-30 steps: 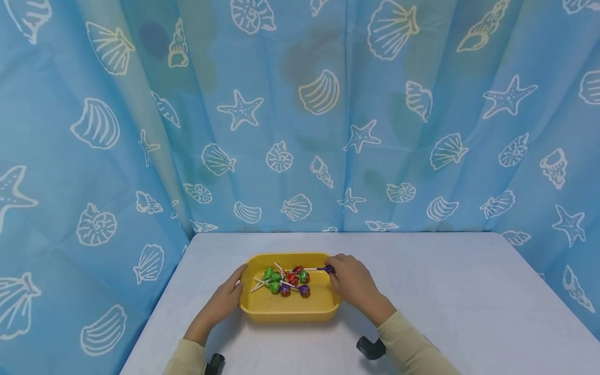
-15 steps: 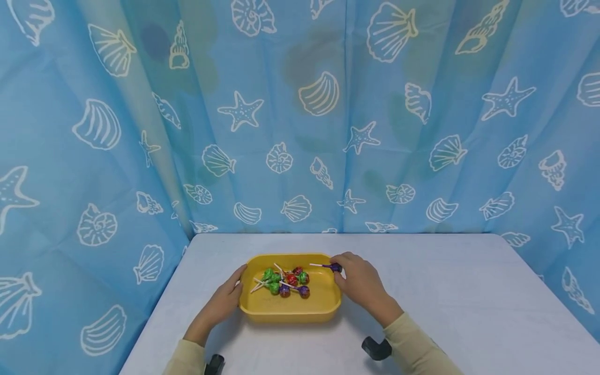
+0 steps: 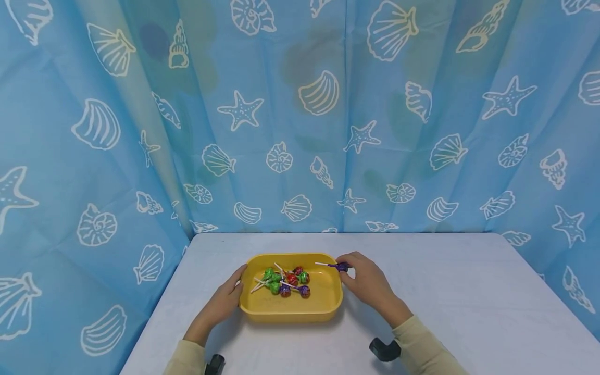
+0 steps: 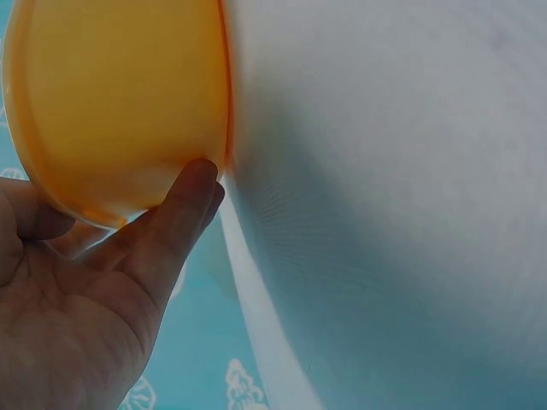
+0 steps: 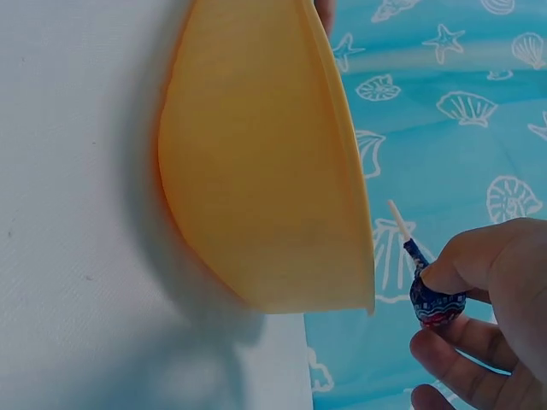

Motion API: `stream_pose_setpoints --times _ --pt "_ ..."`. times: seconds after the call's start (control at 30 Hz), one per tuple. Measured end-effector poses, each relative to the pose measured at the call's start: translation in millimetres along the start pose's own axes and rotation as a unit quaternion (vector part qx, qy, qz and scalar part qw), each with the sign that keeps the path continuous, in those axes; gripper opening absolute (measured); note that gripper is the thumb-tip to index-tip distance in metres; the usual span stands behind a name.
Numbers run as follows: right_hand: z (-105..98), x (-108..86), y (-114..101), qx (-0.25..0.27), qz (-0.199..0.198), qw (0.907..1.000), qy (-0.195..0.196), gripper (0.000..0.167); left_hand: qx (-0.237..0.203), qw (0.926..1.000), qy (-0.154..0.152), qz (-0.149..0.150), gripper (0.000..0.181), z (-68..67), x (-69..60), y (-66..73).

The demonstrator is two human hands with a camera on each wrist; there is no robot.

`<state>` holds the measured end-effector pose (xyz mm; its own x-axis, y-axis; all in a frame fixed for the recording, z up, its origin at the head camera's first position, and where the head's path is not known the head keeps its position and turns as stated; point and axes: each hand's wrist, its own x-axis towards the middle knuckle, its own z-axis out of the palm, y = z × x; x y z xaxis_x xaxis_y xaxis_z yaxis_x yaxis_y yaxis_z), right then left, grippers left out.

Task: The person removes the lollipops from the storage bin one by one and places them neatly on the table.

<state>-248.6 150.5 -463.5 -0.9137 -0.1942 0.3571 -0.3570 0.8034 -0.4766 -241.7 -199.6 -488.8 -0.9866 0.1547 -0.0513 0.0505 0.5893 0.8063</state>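
Observation:
A yellow plastic basin (image 3: 290,316) stands on the table with several wrapped lollipops (image 3: 276,278) lying inside, green, red and purple, their white sticks crossing. My left hand (image 3: 224,301) holds the basin's left end; in the left wrist view its thumb lies by the rim and its fingers (image 4: 181,218) touch the outer wall. Between thumb and fingertips, my right hand (image 3: 367,281) pinches a purple lollipop (image 3: 342,266) by its wrapped head, just past the basin's right rim. That lollipop's stick points left over the basin, also seen in the right wrist view (image 5: 438,303).
A white cloth covers the table (image 3: 445,291), which stretches away to the right of the basin. Behind and to the left hangs a blue curtain (image 3: 300,125) with shell and starfish prints. Black wrist-worn pieces (image 3: 385,350) show beneath the sleeves.
My right hand has moved rightward with the purple lollipop, lifting its stick away from the others and past the rim. The left hand and the basin stay put.

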Motion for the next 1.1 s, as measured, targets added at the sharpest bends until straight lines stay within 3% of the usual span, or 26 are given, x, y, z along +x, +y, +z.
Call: stream_pose_setpoints --times 0.7,1.1 --pt "-6.5 -3.8 32.2 0.080 0.042 0.9958 0.019 0.029 0.000 1.0000 0.001 0.001 0.053 -0.5 -1.0 1.3" --pt "-10.6 -9.4 53.7 0.088 0.064 0.9934 0.038 0.030 0.003 1.0000 0.001 0.001 0.054 -0.2 -0.1 0.8"
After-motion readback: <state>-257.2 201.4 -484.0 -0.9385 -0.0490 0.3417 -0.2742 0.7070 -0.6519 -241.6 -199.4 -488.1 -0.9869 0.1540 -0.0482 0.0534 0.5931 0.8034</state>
